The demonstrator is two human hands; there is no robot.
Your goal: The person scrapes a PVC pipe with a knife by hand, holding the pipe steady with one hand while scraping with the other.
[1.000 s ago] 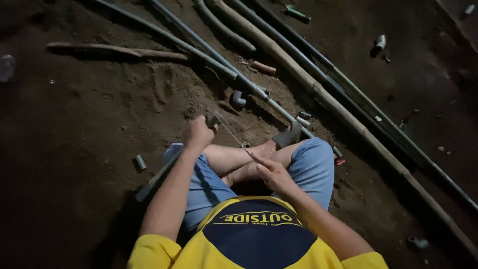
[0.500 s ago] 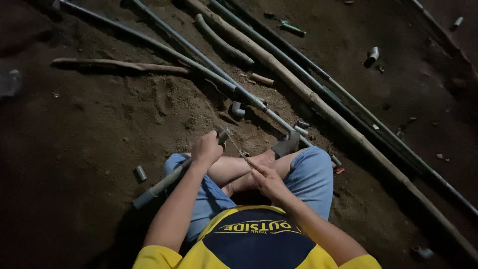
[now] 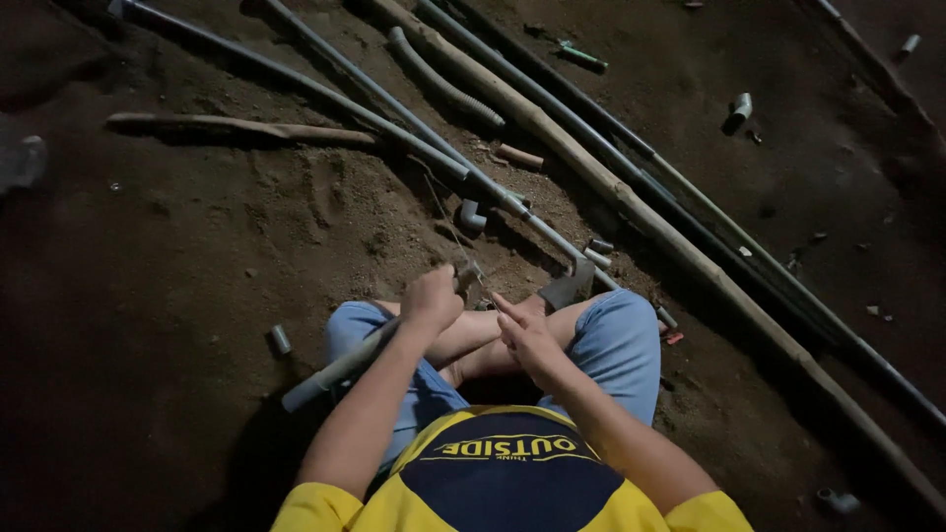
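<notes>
Bare dirt floor [image 3: 177,296] fills the view, dim and scuffed, with the person seated on it, legs in jeans drawn up under the hands. Long grey pipes [image 3: 374,108] and a brown pole [image 3: 631,207] run slantwise across the ground beyond the hands, well apart from them.

Left hand [image 3: 431,299]: its grip is closed in a fist round the upper end of a short grey pipe [image 3: 340,367], which slopes down and away to the left of that fist, its free end resting near the floor. At the fist the pipe end seems to carry a small fitting [image 3: 467,281], though it is too dark to tell how the two join. Right hand [image 3: 527,337]: half open, fingers stretched toward the left fist, just beside it; whether they pinch anything I cannot tell. A thin string [image 3: 443,212] runs from just above the left grip out toward the long pipes.

Loose parts lie about: an elbow [image 3: 473,215] ahead of the left grip, short couplings [image 3: 597,252] ahead of the right one, a stub [image 3: 281,339] left of the pipe, another elbow [image 3: 737,108] far off to the right.

As a judgement, the work on this pipe end looks mid-way: the piece is in hand and held steady, but the joint at its end does not look finished, and several fittings on the floor are unused.
</notes>
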